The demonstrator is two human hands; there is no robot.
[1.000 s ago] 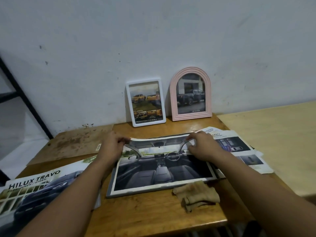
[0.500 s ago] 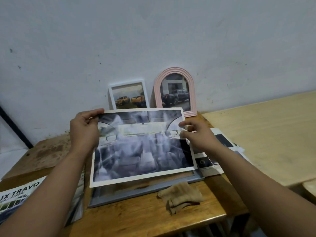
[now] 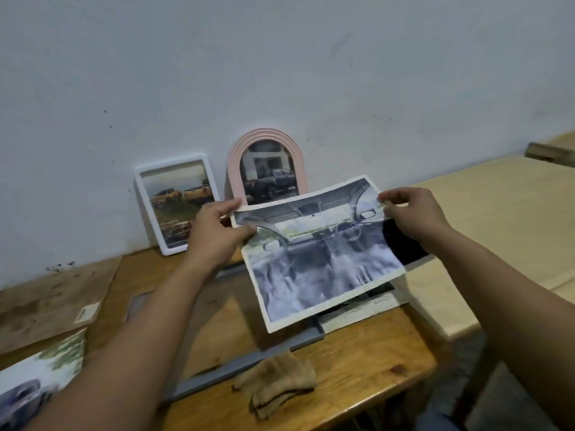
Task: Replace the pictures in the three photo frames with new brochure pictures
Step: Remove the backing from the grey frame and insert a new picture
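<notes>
A car-interior picture (image 3: 323, 253) is held above the table (image 3: 357, 362), pinched at its top corners by the left hand (image 3: 214, 234) and right hand (image 3: 410, 213). Its long axis is tilted, and the grey frame (image 3: 249, 365) lies directly beneath.

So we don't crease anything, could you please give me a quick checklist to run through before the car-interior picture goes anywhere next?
1. Car-interior picture held at both top corners by left hand and right hand: ok.
2. Picture lifted off the grey frame: ok.
3. Picture flat, uncreased: cannot tell, blurred.
4. White frame and pink arched frame upright against the wall: ok.
5. Cloth off the grey frame: not ok, it touches the edge.
</notes>
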